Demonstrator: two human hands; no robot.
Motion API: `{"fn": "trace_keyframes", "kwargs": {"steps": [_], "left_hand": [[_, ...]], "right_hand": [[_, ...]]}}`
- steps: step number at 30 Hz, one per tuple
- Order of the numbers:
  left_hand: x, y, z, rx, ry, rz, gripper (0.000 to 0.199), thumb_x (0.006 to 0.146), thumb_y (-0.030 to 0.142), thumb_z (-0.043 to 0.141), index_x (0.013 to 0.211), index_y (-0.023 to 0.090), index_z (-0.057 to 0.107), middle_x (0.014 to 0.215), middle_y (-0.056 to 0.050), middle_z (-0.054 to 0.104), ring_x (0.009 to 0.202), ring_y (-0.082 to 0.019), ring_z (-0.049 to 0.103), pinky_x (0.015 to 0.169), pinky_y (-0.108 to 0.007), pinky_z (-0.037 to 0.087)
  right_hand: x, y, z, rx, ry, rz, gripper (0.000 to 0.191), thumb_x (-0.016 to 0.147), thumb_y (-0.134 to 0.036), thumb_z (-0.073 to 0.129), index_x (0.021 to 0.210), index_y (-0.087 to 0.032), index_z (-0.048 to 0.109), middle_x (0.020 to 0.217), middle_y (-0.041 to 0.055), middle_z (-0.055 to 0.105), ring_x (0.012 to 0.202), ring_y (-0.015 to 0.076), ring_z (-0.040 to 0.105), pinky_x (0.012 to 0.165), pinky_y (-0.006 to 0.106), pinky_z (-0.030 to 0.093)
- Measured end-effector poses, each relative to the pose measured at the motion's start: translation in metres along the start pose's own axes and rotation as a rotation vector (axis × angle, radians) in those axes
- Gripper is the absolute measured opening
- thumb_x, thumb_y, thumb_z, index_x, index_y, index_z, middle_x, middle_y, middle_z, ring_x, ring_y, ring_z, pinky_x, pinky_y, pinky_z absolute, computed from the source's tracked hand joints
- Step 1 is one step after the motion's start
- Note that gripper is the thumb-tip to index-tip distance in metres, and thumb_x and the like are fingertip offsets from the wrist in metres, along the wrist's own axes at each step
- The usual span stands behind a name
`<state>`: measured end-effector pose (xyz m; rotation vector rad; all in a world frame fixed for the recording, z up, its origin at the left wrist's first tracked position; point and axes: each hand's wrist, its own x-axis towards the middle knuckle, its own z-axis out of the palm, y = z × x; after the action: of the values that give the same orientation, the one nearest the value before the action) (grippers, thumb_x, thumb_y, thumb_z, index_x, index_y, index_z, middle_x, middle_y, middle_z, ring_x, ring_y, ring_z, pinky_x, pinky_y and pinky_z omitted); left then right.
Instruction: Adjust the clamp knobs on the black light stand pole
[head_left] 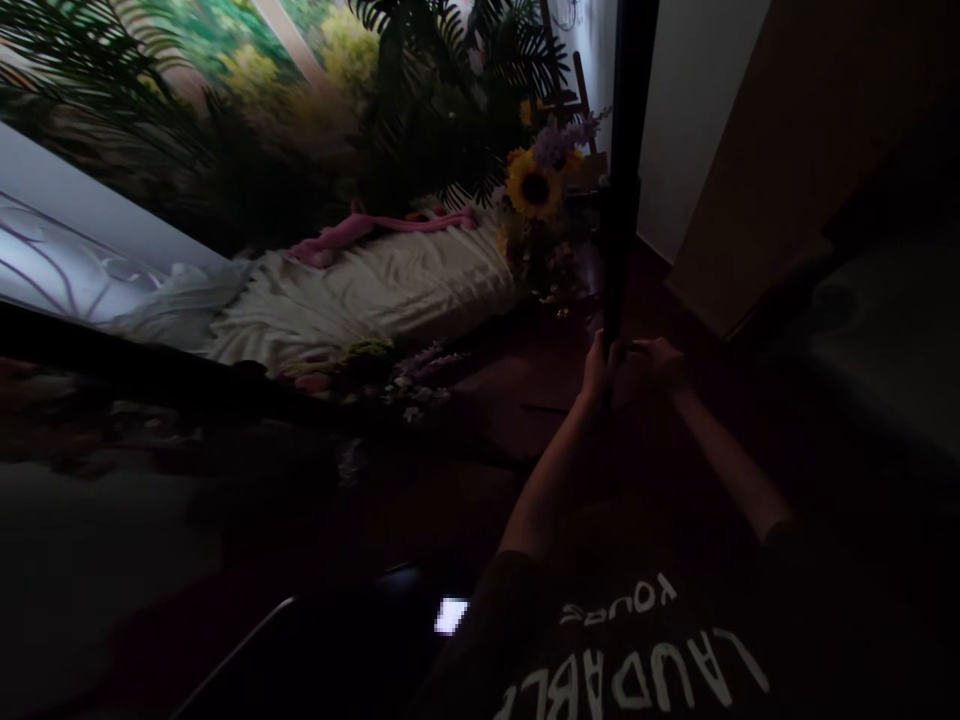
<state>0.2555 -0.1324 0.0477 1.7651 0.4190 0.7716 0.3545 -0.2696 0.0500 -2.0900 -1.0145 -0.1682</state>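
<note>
A dark upright pole (622, 230), like a stand, rises in front of me and runs out of the top of the view. Around its lower part my left hand (595, 370) is closed, with the fingers partly hidden behind it. Just to the right of the pole is my right hand (660, 364), its fingers drawn together and pointing at the pole. Whatever is between those fingers is too dark to make out. Sunflowers (534, 186) and purple flowers (553, 142) stand just left of the pole, above my hands.
A cream draped cloth (375, 290) bears a pink plush toy (345, 236). Palm leaves (450, 60) hang before a garden backdrop. White flowers (414, 396) lie near the dark red floor (517, 385). A brown panel (757, 190) leans at right. A small bright light patch (451, 616) shows low down.
</note>
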Motion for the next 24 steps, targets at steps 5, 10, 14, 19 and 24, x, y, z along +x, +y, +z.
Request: {"fn": "trace_keyframes", "kwargs": {"steps": [5, 10, 14, 19, 24], "left_hand": [[0.003, 0.004, 0.000, -0.027, -0.019, -0.024, 0.037, 0.096, 0.045, 0.051, 0.124, 0.020, 0.053, 0.093, -0.005, 0.069, 0.080, -0.014, 0.066, 0.073, -0.024, 0.050], [-0.015, -0.003, -0.006, -0.073, -0.008, -0.073, 0.045, 0.095, 0.049, 0.051, 0.129, 0.019, 0.053, 0.110, -0.009, 0.069, 0.095, -0.015, 0.067, 0.085, -0.025, 0.051], [-0.078, -0.044, -0.041, -0.060, 0.046, -0.301, 0.042, 0.093, 0.055, 0.050, 0.102, 0.017, 0.066, 0.109, -0.010, 0.070, 0.105, -0.019, 0.065, 0.096, -0.032, 0.049], [-0.161, -0.085, -0.131, -0.169, 0.627, -0.685, 0.048, 0.087, 0.064, 0.048, 0.083, 0.017, 0.056, 0.079, -0.004, 0.063, 0.075, -0.015, 0.062, 0.072, -0.028, 0.051], [-0.169, -0.046, -0.229, -0.214, 1.049, -0.361, 0.042, 0.089, 0.062, 0.047, 0.093, 0.021, 0.053, 0.081, 0.000, 0.059, 0.080, -0.012, 0.060, 0.074, -0.025, 0.050]], "right_hand": [[0.003, -0.010, 0.008, 0.064, 0.025, 0.040, 0.069, 0.092, -0.077, 0.029, 0.079, -0.022, 0.068, 0.079, 0.0092, 0.069, 0.075, 0.0214, 0.064, 0.074, 0.032, 0.047], [-0.006, -0.022, 0.012, 0.239, 0.063, 0.201, 0.059, 0.091, -0.076, 0.038, 0.086, -0.023, 0.064, 0.080, 0.0052, 0.071, 0.073, 0.0194, 0.066, 0.068, 0.029, 0.048], [-0.037, -0.027, 0.024, 0.347, 0.107, 0.272, 0.058, 0.091, -0.073, 0.037, 0.108, -0.023, 0.060, 0.084, 0.0065, 0.072, 0.069, 0.0205, 0.067, 0.067, 0.032, 0.053], [-0.092, -0.038, 0.040, 0.398, -0.132, 0.330, 0.046, 0.094, -0.064, 0.041, 0.097, -0.023, 0.061, 0.073, 0.0035, 0.070, 0.060, 0.0197, 0.066, 0.065, 0.033, 0.053], [-0.125, -0.066, 0.056, 0.439, -0.370, 0.319, 0.036, 0.092, -0.058, 0.047, 0.090, -0.027, 0.065, 0.069, 0.0013, 0.071, 0.067, 0.0224, 0.070, 0.070, 0.034, 0.053]]}}
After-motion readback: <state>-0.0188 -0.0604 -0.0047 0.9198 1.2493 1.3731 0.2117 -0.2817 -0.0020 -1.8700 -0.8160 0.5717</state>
